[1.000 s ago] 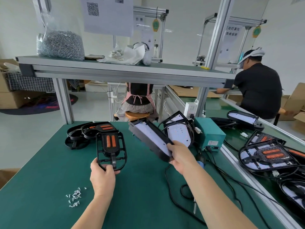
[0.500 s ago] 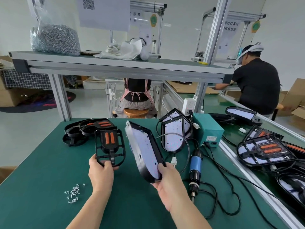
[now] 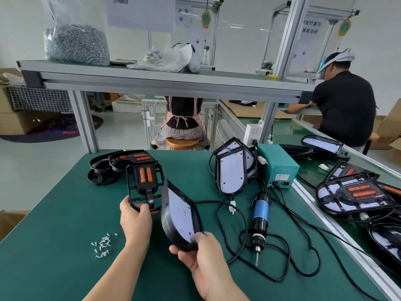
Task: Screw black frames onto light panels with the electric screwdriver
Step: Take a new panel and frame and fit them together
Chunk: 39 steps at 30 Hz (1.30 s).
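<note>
In the head view, the left grip (image 3: pixel 135 220) is curled round the near, rounded end of a black frame (image 3: pixel 144 187), with the thumb laid over its lower rim. The frame rises away from the hand, tilted up off the bench (image 3: pixel 54 213), and its two orange strips face the camera.

The right grip (image 3: pixel 201 255) pinches the near, rounded end of a light panel (image 3: pixel 181 216). The panel stands tilted on edge above and ahead of the hand, white face turned right. Its far corner is just beside the frame's right side; whether they touch cannot be told.

The electric screwdriver (image 3: pixel 260 216) lies on the bench to the right of the panel, apart from both hands, with its bit pointing toward the person. Beyond it sits a teal power box (image 3: pixel 276 168). A small heap of screws (image 3: pixel 103 245) lies left of the left forearm. Spare frames (image 3: pixel 108 168) are stacked at the far left, and spare panels (image 3: pixel 232 170) lean by the box.
</note>
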Motion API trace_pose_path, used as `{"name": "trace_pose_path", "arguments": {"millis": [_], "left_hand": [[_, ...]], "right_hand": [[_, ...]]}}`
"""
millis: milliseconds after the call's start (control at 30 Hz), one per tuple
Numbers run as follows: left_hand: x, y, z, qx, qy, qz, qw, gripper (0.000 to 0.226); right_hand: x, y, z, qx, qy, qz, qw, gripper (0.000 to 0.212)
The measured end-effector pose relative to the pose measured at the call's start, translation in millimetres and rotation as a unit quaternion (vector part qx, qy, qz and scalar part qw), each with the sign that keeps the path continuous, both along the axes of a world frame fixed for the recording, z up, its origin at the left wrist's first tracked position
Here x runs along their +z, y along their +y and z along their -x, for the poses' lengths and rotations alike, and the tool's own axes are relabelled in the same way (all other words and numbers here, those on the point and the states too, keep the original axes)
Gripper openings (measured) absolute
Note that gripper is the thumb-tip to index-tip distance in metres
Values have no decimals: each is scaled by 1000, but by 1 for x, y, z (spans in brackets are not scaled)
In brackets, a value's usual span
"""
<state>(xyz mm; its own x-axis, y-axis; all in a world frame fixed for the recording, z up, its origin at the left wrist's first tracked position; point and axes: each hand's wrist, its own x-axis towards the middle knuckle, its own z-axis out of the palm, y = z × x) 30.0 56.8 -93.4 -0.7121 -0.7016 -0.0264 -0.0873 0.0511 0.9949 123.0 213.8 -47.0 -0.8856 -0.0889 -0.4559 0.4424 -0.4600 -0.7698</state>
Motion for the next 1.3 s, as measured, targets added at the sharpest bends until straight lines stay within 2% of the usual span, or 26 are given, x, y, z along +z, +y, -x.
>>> {"name": "trace_pose_path", "arguments": {"millis": [100,167,267,367,433,533,633,733,867,933,967,1033,1167,1233,1300], "left_hand": [[0,-4,2,-1,27,-72,997,40],[1,-8,0,18,43,-112,993,36],[9,-14,-5,48,78,-114,989,35],[27,-9,-16,41,110,-91,989,33],[38,-1,-26,3,98,-75,992,33],[48,15,-39,-91,57,-70,992,33],[49,32,-51,-189,1,-30,982,32],[48,44,-63,-231,-35,-2,972,34],[51,53,-73,-254,-58,127,957,27],[50,56,-75,-241,-76,229,940,15],[50,56,-76,-225,-100,298,922,12],[50,57,-76,-194,-149,404,882,20],[48,54,-68,-185,-187,505,822,27],[45,52,-61,-196,-194,529,803,33],[44,50,-52,-216,-205,503,811,35]], "right_hand": [[-15,5,8,-57,72,-89,992,20],[-26,9,8,-60,138,-165,975,27],[-34,15,5,-36,207,-250,945,41],[-29,19,3,6,210,-288,934,47],[-23,23,3,35,202,-333,920,38],[-17,33,5,63,213,-409,885,14],[-16,43,10,60,198,-401,893,9],[-19,46,12,58,184,-380,904,10],[-22,46,13,49,202,-355,912,21],[-22,46,14,45,202,-342,917,27],[-22,46,14,44,201,-337,919,30],[-23,45,14,39,205,-331,920,35],[-23,46,12,12,209,-308,928,36],[-24,46,10,16,223,-353,908,28],[-21,53,12,12,255,-479,840,32]]}}
